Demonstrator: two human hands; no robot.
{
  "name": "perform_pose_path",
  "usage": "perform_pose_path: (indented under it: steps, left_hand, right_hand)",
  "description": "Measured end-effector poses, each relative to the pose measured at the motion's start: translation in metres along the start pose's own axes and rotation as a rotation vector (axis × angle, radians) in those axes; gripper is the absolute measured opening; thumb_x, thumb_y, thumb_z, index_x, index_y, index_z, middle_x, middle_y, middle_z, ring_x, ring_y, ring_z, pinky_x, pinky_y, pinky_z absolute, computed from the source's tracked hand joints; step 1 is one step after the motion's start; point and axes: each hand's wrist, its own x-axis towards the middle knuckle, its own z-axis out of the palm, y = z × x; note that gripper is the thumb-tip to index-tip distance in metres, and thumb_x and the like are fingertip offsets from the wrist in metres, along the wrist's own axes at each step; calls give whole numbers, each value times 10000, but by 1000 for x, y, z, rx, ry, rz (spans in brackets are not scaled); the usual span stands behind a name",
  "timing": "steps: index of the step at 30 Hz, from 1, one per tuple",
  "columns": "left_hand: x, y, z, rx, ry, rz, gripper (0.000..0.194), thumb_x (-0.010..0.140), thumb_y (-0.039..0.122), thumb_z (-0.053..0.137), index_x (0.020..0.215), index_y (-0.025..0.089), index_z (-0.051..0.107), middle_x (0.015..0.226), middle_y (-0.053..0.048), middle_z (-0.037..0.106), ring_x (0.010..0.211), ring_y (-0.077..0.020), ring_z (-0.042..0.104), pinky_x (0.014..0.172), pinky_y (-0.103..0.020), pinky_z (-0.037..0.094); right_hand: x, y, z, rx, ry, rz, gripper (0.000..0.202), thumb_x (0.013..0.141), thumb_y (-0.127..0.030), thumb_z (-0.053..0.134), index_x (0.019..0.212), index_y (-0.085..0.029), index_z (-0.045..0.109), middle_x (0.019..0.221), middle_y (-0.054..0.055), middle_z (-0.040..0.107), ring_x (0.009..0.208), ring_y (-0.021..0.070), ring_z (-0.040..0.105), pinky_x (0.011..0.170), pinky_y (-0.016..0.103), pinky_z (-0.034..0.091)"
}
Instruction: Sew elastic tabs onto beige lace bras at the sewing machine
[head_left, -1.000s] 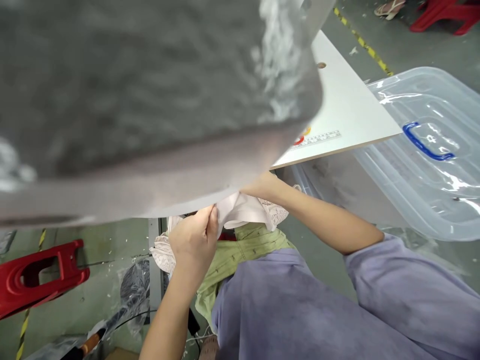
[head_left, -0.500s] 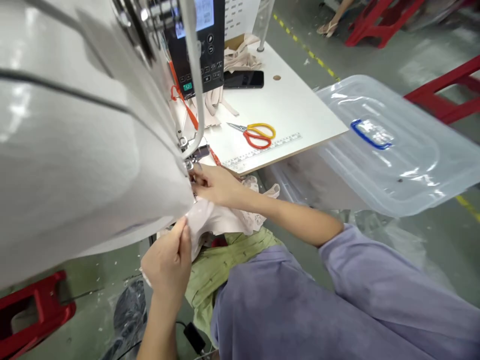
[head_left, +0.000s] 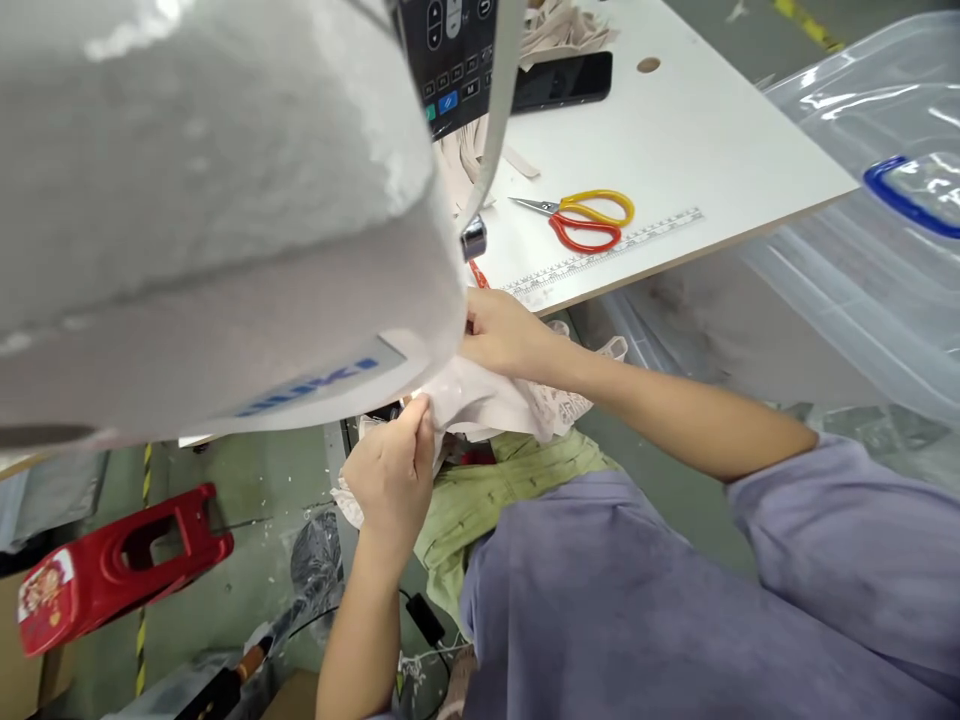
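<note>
A pale pink lace-trimmed garment (head_left: 487,395) hangs under the white sewing machine head (head_left: 300,270) and drapes toward my lap. My left hand (head_left: 394,470) pinches its near edge between thumb and fingers, just below the machine head. On the garment's far side is my right hand (head_left: 514,335), curled at the cloth, its fingertips partly hidden behind the machine head. The needle and presser foot are also out of sight behind the head. Green cloth (head_left: 502,480) lies across my lap beneath the garment.
Scissors (head_left: 589,222) with yellow and red handles rest by a printed ruler (head_left: 607,250) on the white table (head_left: 720,130). Behind them lie a phone (head_left: 562,82) and fabric strips (head_left: 566,30). A clear plastic bin (head_left: 840,290) stands right; a red stool (head_left: 127,560) is lower left.
My view has shifted closer and to the left, so the machine head now covers the needle area. Both hands keep nearly the same place on the garment.
</note>
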Motion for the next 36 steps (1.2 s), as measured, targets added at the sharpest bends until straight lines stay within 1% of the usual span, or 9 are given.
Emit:
perform_pose_path:
  steps: [7,15,17,20,23,26,29,33,36]
  left_hand:
    - [5,5,3,21,10,60,240,1004,278,543,1036,208,769,642,-1,720,552,-130,609,542,-258,350]
    - [9,11,4,-16,20,86,227,989,245,560,1019,187,777,585,-3,679,511,-122,575,533,-257,337]
    - [7,10,2,-34,14,61,233,992,255,553,1025,200,777,615,-6,701,529,-123,599,548,-250,366]
    - [3,8,-2,-95,-30,-33,247,997,280,542,1059,217,773,796,-34,782,642,-139,683,606,-239,445]
    - [2,8,-8,-204,-72,-159,253,995,303,543,1066,225,773,978,-53,805,797,-172,744,676,-245,518]
    - [4,9,-13,-307,-84,-251,252,991,315,548,1053,229,776,1024,-54,803,892,-198,758,740,-266,557]
    - [3,10,-18,-376,-96,-290,245,989,319,552,1055,240,774,1037,-43,801,910,-198,757,759,-269,564]
    - [-6,9,-26,-389,-124,-288,228,991,325,557,1057,252,763,1004,-29,799,863,-184,748,740,-259,548]
    - [-16,10,-27,-314,-154,-231,240,978,342,582,1149,227,705,935,-43,778,802,-182,722,696,-267,524]
  right_hand:
    - [-1,7,-5,-46,33,-33,136,850,-306,608,889,-188,665,634,-51,513,614,111,448,596,254,300]
    - [-3,12,-13,-21,34,-36,147,873,-329,624,867,-184,650,623,-56,550,593,98,458,606,253,300]
    - [-4,11,-14,-20,35,-30,157,874,-337,626,863,-182,655,619,-54,550,592,99,455,604,254,299]
    - [-6,12,-14,-4,40,-13,162,875,-346,624,865,-187,654,614,-58,535,590,101,454,603,253,309]
    - [-9,14,-8,80,35,-7,182,890,-364,605,897,-186,647,670,-47,566,635,110,494,625,250,349]
    - [-17,17,-1,240,5,38,274,898,-441,599,949,-173,631,767,-20,601,688,120,521,647,254,392]
    - [-32,19,6,517,-50,148,363,880,-532,620,903,-170,597,759,-18,575,669,116,512,615,247,408]
    - [-56,21,12,750,-131,268,357,848,-527,694,898,-187,600,708,-36,556,584,97,488,514,219,370]
    - [-77,23,13,652,-79,131,275,882,-467,692,913,-201,632,689,-35,582,576,100,525,533,222,429]
